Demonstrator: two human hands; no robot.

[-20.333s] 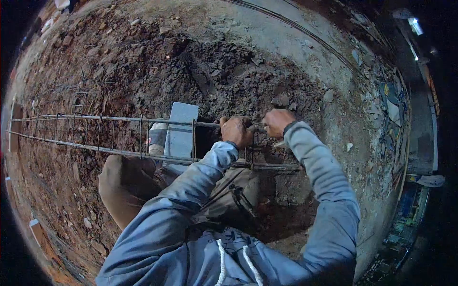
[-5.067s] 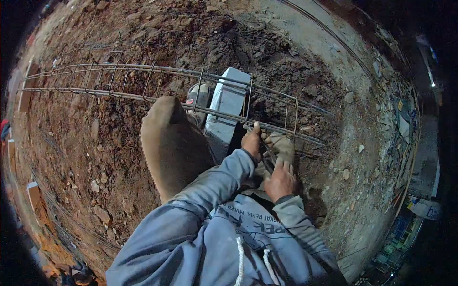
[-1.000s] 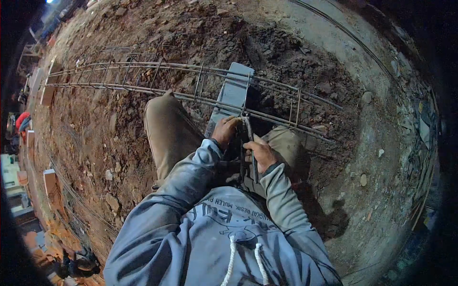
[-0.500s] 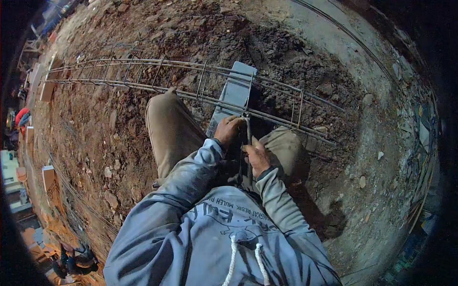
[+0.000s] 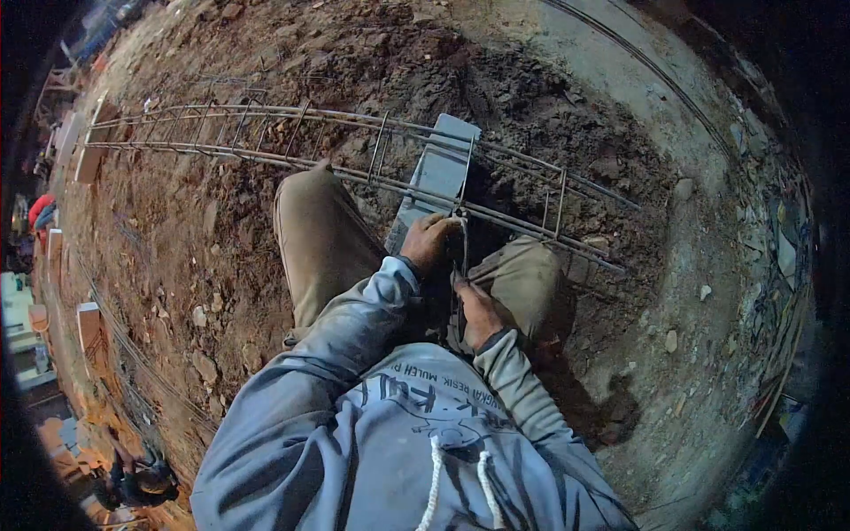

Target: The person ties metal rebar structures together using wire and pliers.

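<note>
A long rebar cage [image 5: 266, 159], made of thin steel bars with square stirrups, stretches across in front of my knees. My left hand [image 5: 429, 242] is closed at its near bars, fingertips pinched beside a stirrup corner; what they pinch is hidden. Below and to the right, my right hand [image 5: 479, 311] is wrapped around a dark slim metal tool [image 5: 458, 305], its shape partly covered by the fingers. A thin rod or stirrup leg [image 5: 465, 243] hangs down from the bars between my hands. Under the cage lies a grey board [image 5: 444, 164].
Rough brown soil with stones [image 5: 212, 265] surrounds me. A pale block [image 5: 91, 142] is at the cage's left end, and another block [image 5: 89, 326] stands lower left. Loose rods [image 5: 146, 367] lie nearby. A person [image 5: 133, 473] is at the lower left edge.
My right hand has moved slightly down with the tool, whose upper end has come away from the stirrup corner. My left hand stays at the bars, barely shifted.
</note>
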